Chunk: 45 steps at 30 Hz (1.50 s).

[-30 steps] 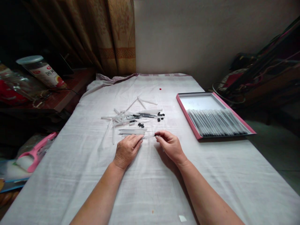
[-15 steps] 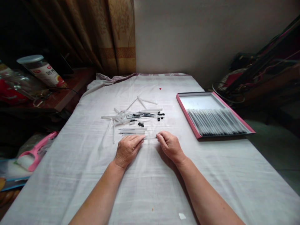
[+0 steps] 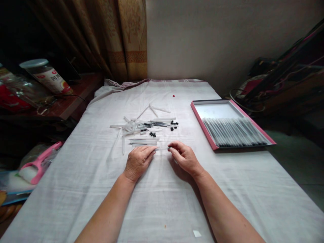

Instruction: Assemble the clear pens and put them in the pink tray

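A clear pen barrel (image 3: 162, 148) spans the gap between my hands, low over the cloth. My left hand (image 3: 138, 161) is closed around its left part, palm down. My right hand (image 3: 184, 157) pinches a small black plug (image 3: 169, 147) at the barrel's right end; whether it is seated there I cannot tell. Just beyond my left fingers lie pens without caps (image 3: 143, 141) in a row. Behind them are several loose black plugs (image 3: 152, 134), dark ink refills (image 3: 160, 124) and a scattered heap of clear barrels (image 3: 129, 125).
A pink-edged box (image 3: 215, 147) at the right holds a row of assembled pens (image 3: 234, 131). A red bit (image 3: 173, 96) lies far back on the white cloth (image 3: 157, 202). Jars (image 3: 50, 76) and pink-handled scissors (image 3: 40, 163) are off to the left.
My right fingertips have shifted and opened slightly, so the black plug now shows between them. My left hand stays in place on the barrel.
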### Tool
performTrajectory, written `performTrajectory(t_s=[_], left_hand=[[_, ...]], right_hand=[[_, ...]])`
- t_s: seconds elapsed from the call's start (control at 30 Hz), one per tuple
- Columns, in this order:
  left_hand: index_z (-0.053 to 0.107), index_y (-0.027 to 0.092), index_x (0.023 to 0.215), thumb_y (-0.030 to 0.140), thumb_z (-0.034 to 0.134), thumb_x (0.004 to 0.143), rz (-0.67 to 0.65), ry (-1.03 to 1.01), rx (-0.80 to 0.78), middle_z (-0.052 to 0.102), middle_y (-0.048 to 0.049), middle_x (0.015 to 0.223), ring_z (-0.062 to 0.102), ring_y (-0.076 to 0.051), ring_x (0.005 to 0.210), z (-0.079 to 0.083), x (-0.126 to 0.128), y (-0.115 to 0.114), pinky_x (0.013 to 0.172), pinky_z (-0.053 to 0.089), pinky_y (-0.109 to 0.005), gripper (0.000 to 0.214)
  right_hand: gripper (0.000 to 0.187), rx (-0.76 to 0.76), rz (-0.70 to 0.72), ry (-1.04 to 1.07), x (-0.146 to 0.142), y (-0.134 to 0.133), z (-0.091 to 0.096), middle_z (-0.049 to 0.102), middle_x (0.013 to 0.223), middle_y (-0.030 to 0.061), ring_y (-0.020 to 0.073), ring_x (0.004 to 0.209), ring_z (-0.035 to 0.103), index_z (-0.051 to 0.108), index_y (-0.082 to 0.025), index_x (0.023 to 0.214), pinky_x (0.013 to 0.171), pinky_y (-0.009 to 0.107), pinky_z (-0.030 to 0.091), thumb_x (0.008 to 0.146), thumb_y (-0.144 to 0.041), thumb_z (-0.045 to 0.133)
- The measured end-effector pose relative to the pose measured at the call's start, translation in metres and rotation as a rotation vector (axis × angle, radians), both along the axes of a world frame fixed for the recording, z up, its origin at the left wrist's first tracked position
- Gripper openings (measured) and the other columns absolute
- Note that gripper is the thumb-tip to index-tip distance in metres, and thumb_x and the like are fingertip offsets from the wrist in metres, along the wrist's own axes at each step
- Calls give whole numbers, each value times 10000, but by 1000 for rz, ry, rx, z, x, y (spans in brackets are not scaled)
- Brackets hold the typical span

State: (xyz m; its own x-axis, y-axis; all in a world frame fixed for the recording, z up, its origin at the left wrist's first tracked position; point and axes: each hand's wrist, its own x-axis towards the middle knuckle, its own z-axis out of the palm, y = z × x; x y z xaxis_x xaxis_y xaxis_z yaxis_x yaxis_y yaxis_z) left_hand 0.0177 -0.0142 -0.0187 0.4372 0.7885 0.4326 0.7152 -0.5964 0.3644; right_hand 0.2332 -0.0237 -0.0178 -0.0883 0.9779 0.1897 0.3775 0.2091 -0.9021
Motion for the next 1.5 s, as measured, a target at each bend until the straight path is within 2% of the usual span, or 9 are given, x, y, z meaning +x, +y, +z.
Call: performTrajectory(t_s=[0.2,0.4,0.5,0.63,0.83,1.0,1.17,1.37,1.5], left_hand=[[676,230,1107,306,517,929,-19,14,4,739,-52,968,678,-187,867,1,1,-1,774,519,-307,250],[674,232,1104,299,517,929,-4,8,14,739,-48,961,678,-185,859,0,0,0,774,519,-303,244],[674,230,1103,293,523,926,-2,5,5,739,-48,964,679,-188,863,0,1,0,778,523,-308,241],[675,236,1106,288,522,924,-11,-11,-19,737,-51,969,679,-184,878,1,1,0,791,527,-303,243],[675,235,1103,282,526,923,-6,-16,-22,736,-51,968,677,-184,879,1,1,-1,798,526,-303,238],[673,238,1108,286,528,923,-11,-8,-24,736,-50,978,675,-186,884,1,0,-1,793,523,-304,240],[670,228,1107,286,519,928,-14,-7,-21,736,-49,973,675,-189,876,1,0,-1,779,524,-303,241],[670,229,1103,296,516,930,-15,-1,-13,735,-47,982,674,-189,880,0,1,0,786,523,-305,241],[672,219,1099,294,517,929,-12,2,-10,736,-47,977,674,-194,875,0,1,0,779,521,-310,242]], right_hand=[[368,-11,-50,-139,-1,0,0,617,581,14,143,558,574,581,-213,630,577,256,438,910,-413,453],[230,-66,0,52,2,-1,-2,682,832,36,163,687,638,614,-208,988,548,241,465,881,-381,507],[190,-56,-2,18,1,0,0,677,763,29,153,651,619,616,-205,864,573,247,465,880,-354,499],[326,-53,-32,-72,1,0,3,641,634,16,144,583,589,575,-213,670,573,250,455,899,-415,460],[170,-28,20,-73,4,0,5,655,750,15,142,612,588,616,-211,891,587,250,464,860,-337,507],[277,-3,2,-140,3,0,7,628,647,13,150,613,584,564,-219,701,615,261,447,902,-359,434],[150,-13,30,-146,4,-1,9,643,722,5,145,592,581,566,-218,921,597,258,443,868,-338,494],[220,8,17,-192,3,-1,9,620,669,3,157,628,594,542,-228,787,634,268,439,912,-365,424],[194,-2,40,-196,4,-1,11,624,682,4,151,625,585,555,-223,816,617,257,433,905,-354,444]])
